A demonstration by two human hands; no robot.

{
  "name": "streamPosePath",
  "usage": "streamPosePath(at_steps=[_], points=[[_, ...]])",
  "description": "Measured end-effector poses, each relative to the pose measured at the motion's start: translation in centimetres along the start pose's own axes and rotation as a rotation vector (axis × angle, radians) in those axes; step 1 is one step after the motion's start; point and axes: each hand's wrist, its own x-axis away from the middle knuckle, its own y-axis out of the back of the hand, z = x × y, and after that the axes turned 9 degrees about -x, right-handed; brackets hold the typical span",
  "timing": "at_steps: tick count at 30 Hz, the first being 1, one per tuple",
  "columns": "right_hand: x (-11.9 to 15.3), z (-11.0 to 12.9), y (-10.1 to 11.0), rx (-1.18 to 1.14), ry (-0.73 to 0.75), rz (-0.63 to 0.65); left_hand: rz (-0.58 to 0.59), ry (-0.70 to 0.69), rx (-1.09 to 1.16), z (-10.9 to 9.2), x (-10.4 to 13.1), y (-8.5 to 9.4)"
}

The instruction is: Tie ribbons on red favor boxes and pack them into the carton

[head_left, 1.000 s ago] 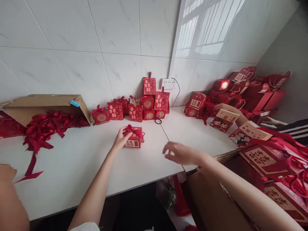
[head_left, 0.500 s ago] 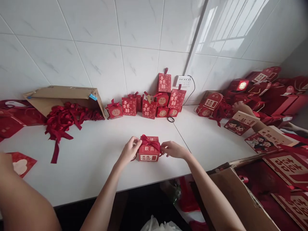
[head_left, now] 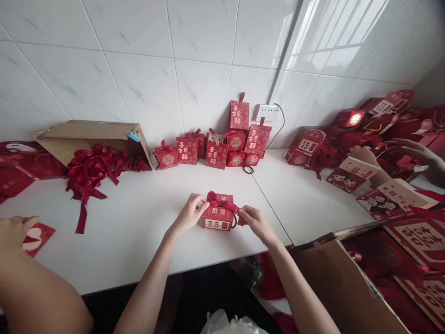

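Observation:
A small red gift box with gold and white lettering stands on the white table in front of me. Across its top lies a dark red ribbon, tied in a bow. At the box's upper left corner, my left hand pinches one side of the bow between thumb and fingers. On the other side my right hand has the ribbon's right end in a pinch, drawn a little out from the box. A dark cord loop hangs at the box's right side, below that hand.
A cardboard box spills red ribbons at the left. Red gift boxes line the tiled wall by a socket strip. Other people's hands work among boxes at right; another person's hand holds a red card at left.
My right hand has moved slightly right, stretching the ribbon's right end outward. The bow looks flatter and wider. At far right another person's hand has come further into view.

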Motion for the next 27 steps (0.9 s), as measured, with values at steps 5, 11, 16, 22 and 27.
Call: streamPosePath(at_steps=[5,11,16,22,27], points=[[-0.2,1.4,5.6,-0.205,0.153,-0.299,-0.283,0.118,0.075,1.9,0.0,3.8],[-1.4,5.6,5.0,-0.368,0.291,-0.176,-0.218,0.12,0.592,-2.4,-1.5,7.1],[-3.6,9.7,-2.2,-0.318,0.431,0.13,-0.024,-0.045,0.757,-8.9,-4.6,4.6],[-4.1,11.7,-5.3,-0.203,0.541,0.341,0.08,-0.085,0.693,-11.0,-5.4,3.1],[-4.1,11.1,-5.0,-0.222,0.516,0.334,0.039,-0.04,0.692,-10.8,-4.8,3.4]])
